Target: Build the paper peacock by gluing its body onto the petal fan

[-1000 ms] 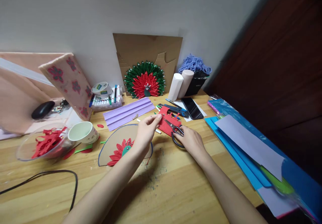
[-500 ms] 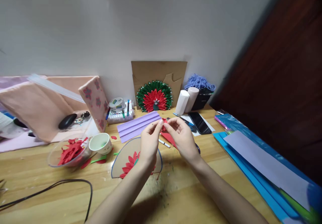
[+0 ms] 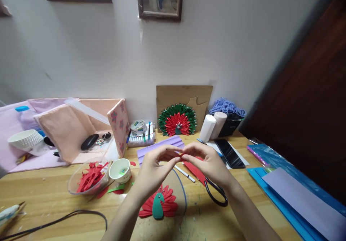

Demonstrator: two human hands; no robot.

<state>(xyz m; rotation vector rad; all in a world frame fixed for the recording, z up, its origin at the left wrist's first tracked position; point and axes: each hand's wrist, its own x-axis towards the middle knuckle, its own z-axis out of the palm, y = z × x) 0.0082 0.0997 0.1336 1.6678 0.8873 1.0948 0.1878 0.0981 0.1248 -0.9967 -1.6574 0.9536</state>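
Observation:
Between the fingertips of my left hand (image 3: 156, 167) and my right hand (image 3: 209, 161) is a small red piece (image 3: 182, 156), mostly covered; both hands pinch it above the table. Below my left hand lies a rounded cardboard piece (image 3: 177, 185) with a blue edge line. On it sit red petals (image 3: 170, 199) around a green bird-shaped body (image 3: 157, 207). Scissors with black handles (image 3: 216, 194) and a red sheet (image 3: 196, 169) lie under my right hand, partly hidden. A white marker (image 3: 185, 173) rests between the hands.
On the left stand a plastic bowl of red strips (image 3: 92, 178) and a paper cup (image 3: 120, 170). A finished red and green peacock (image 3: 177, 120) leans at the back. A phone (image 3: 229, 153) and blue folders (image 3: 270, 194) lie right. A black cable (image 3: 67, 215) crosses the front left.
The camera view has tilted up, so picture frames show on the wall. My hands stay together on the red piece, with fingers now more arched; the green body and scissors handles are more visible.

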